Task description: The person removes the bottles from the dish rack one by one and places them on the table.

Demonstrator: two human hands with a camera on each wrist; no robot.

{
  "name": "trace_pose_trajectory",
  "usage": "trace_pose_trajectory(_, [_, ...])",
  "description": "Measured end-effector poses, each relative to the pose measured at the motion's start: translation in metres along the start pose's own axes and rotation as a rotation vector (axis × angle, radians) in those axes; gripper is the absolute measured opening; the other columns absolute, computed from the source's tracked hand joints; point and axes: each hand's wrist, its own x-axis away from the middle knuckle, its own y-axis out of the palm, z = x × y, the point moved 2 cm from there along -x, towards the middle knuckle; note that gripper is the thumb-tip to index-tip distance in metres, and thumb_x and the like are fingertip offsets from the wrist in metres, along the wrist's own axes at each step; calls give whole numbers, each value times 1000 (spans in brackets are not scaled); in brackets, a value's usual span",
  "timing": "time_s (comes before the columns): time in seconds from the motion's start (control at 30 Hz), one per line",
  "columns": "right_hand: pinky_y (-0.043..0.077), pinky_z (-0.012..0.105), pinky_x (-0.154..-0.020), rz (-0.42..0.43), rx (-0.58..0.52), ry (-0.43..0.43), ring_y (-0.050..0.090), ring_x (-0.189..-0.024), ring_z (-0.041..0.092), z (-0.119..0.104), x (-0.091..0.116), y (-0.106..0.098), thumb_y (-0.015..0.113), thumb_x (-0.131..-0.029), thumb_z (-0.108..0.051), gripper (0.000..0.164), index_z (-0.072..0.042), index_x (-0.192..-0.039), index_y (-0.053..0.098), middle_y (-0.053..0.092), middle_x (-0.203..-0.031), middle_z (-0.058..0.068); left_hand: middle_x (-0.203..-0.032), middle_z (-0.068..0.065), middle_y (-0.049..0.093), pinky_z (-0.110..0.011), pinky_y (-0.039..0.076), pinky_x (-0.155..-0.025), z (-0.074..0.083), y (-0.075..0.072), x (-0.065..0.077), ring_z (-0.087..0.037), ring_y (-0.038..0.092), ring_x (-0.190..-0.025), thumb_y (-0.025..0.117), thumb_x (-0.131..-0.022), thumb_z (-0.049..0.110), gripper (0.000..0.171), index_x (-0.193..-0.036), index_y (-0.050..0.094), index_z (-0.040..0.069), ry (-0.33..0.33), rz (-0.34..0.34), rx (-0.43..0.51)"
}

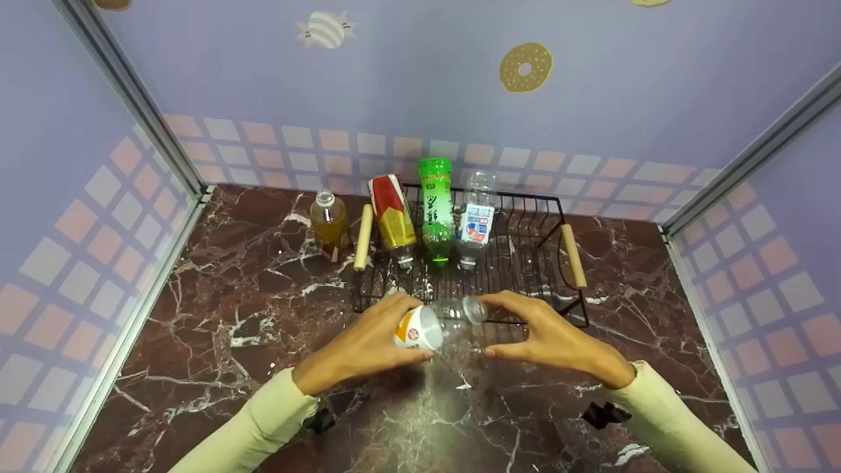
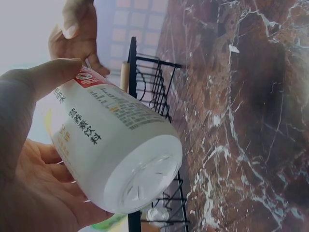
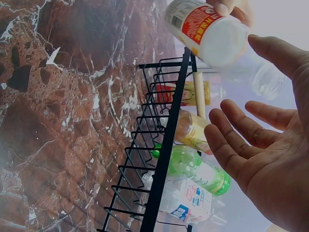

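Note:
My left hand [image 1: 368, 341] holds a clear plastic bottle [image 1: 453, 322] with a white, orange and red label, thumb on one side and fingers on the other. The bottle lies tilted, its base toward the camera in the left wrist view and its neck pointing right. My right hand [image 1: 545, 335] is by the neck end, fingers spread and thumb apart. Whether a right fingertip touches the neck, I cannot tell. Behind both hands stands a black wire basket [image 1: 525, 263] with wooden handles. In it lie a red and yellow bottle [image 1: 394, 220], a green bottle [image 1: 436, 203] and a clear bottle [image 1: 478, 220].
An uncapped bottle of amber liquid [image 1: 330, 226] stands left of the basket, outside it. The marble-patterned tabletop [image 1: 230, 282] is bounded by a patterned back wall [image 1: 420, 79] and side panels.

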Motion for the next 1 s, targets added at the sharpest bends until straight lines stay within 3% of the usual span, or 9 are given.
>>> trace_pose_trajectory(0.4, [49, 63, -119, -11, -24, 14, 64, -137, 35, 7, -1, -1, 89, -93, -35, 76, -7, -156, 58, 67, -150, 12, -127, -10, 68, -30, 64, -82, -17, -19, 14, -21, 66, -103, 98, -84, 26, 69, -140, 65, 2, -46, 156, 83])
trace_pose_trajectory(0.6, [48, 63, -120, -1, -35, 9, 64, -137, 35, 12, -1, -1, 90, -93, -32, 75, -6, -155, 58, 68, -147, 15, -124, -8, 68, -31, 63, -81, -24, -28, 20, -20, 65, -101, 98, -85, 25, 68, -139, 65, 0, -36, 230, 95])
trace_pose_trajectory(0.8, [50, 63, -118, 33, -39, 20, 67, -133, 33, 20, -1, -1, 91, -92, -28, 71, -5, -152, 61, 72, -142, 8, -122, -7, 69, -31, 61, -79, -30, -34, 25, -19, 65, -99, 97, -85, 25, 73, -146, 65, 0, -12, 312, 89])
trace_pose_trajectory(1.0, [52, 62, -116, 45, -43, 37, 67, -133, 34, 26, 1, 0, 92, -91, -27, 70, -5, -151, 62, 72, -142, 7, -119, -8, 70, -33, 60, -82, -37, -40, 30, -19, 65, -100, 98, -83, 19, 71, -143, 66, -1, -15, 382, 95])
